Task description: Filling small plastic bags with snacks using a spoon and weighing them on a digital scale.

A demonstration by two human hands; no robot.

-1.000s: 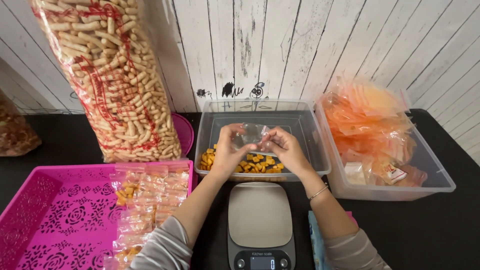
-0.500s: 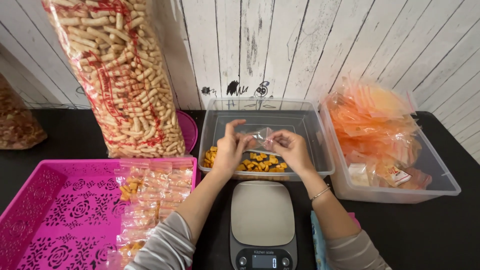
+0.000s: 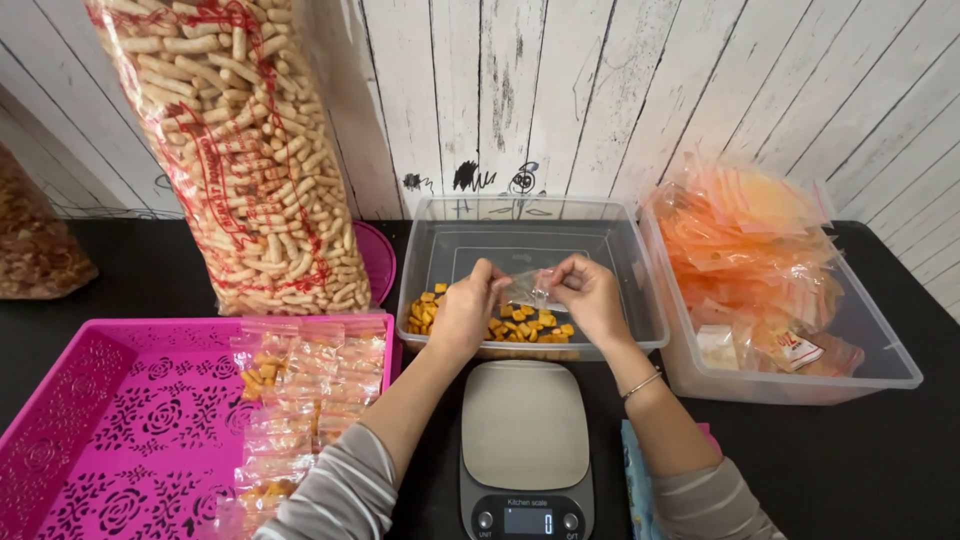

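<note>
My left hand [image 3: 467, 308] and my right hand [image 3: 588, 294] both pinch a small clear plastic bag [image 3: 524, 287], held over the clear plastic tub [image 3: 612, 240] in the middle. Orange square crackers [image 3: 519, 326] lie in a low heap on the tub's near floor, just under my fingers. A grey kitchen scale [image 3: 524, 425] sits in front of the tub, between my forearms, with nothing on its plate.
A pink openwork tray [image 3: 110, 425] at the left carries several small filled bags [image 3: 305, 385]. A tall bag of stick snacks [image 3: 240, 160] stands behind it. Another clear tub [image 3: 880, 365] at the right is heaped with empty orange-tinted bags [image 3: 750, 250]. The tabletop is black.
Both hands have sunk a little toward the crackers with the small bag between them. My left fingers, spread half a second ago, have closed onto the bag.
</note>
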